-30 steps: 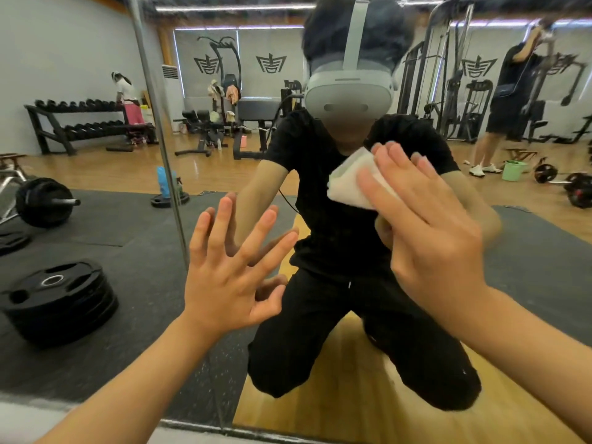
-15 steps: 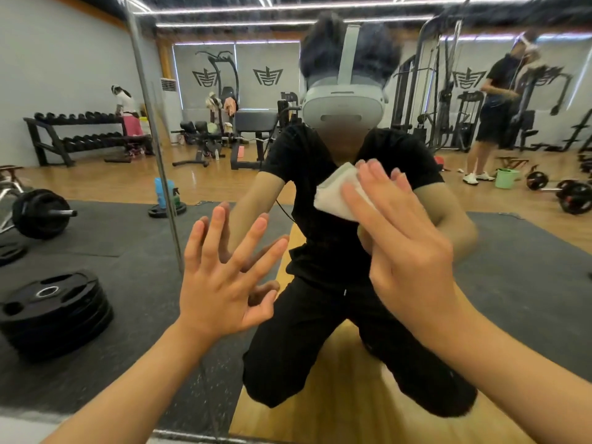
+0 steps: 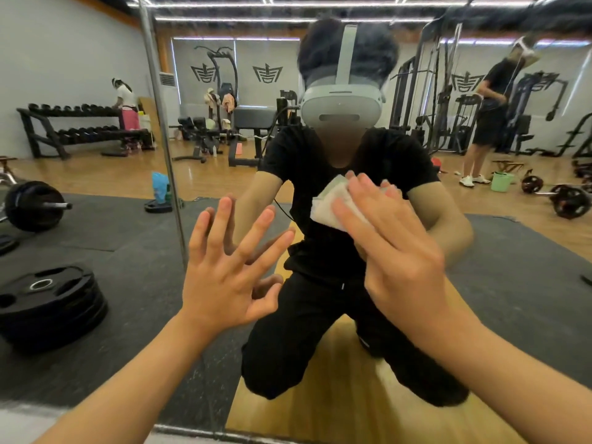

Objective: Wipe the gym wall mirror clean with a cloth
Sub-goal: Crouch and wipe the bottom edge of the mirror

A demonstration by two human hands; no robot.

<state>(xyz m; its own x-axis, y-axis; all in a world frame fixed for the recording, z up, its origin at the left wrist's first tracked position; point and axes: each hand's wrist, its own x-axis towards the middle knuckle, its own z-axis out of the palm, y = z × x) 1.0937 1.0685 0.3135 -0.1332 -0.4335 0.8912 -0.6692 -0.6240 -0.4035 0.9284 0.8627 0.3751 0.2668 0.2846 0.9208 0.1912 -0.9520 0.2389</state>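
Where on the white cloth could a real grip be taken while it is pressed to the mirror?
Probably the bunched edge of the cloth sticking out up and left past the fingertips of the right hand. The rest lies pinned to the mirror under straight fingers, so only that edge offers a fold to pinch. The open left hand could come from the left.

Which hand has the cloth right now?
The right hand presses the white cloth against the mirror with straight fingers; the left hand is bare, fingers spread, holding nothing.
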